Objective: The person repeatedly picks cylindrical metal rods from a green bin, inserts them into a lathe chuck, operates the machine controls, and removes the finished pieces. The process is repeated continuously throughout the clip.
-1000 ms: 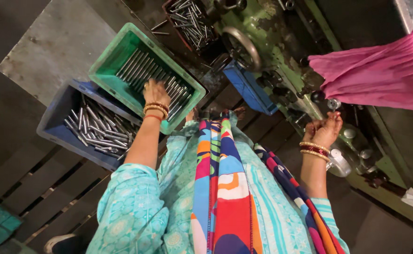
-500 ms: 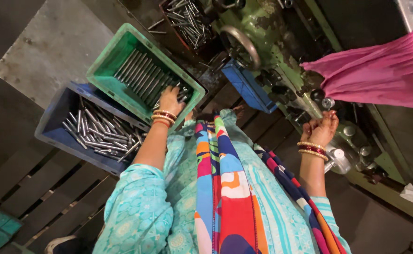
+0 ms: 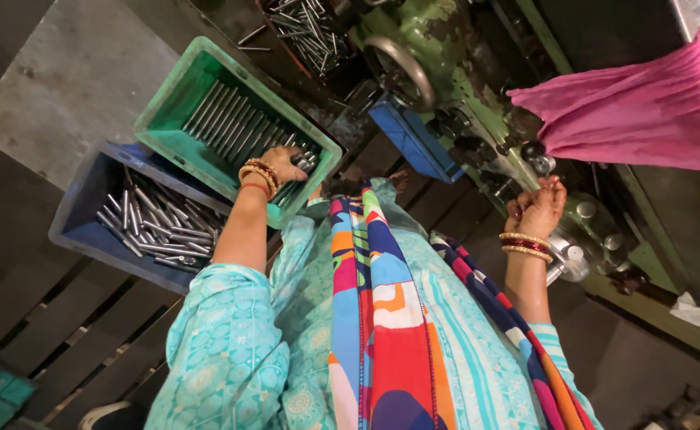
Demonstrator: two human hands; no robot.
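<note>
Left hand: our left hand (image 3: 281, 163) curls around rods (image 3: 302, 159) at the green crate's (image 3: 176, 135) near corner.
Right hand: our right hand (image 3: 537, 209) pinches a small part at the green machine (image 3: 445, 48); which part, we cannot tell.
Nearby: blue crate (image 3: 87, 231) of rods beside the green one.

The left hand (image 3: 284, 163) has slid from the green crate's (image 3: 176, 119) middle to its near corner, fingers curling onto metal rods (image 3: 302, 159).

This is a workshop. A big green machine (image 3: 445, 72) with a metal wheel (image 3: 402, 72) stands here. Crates (image 3: 230, 119) full of shiny metal rods (image 3: 155, 227) sit beside it. The floor is made of old dark wood planks (image 3: 39, 318).
</note>
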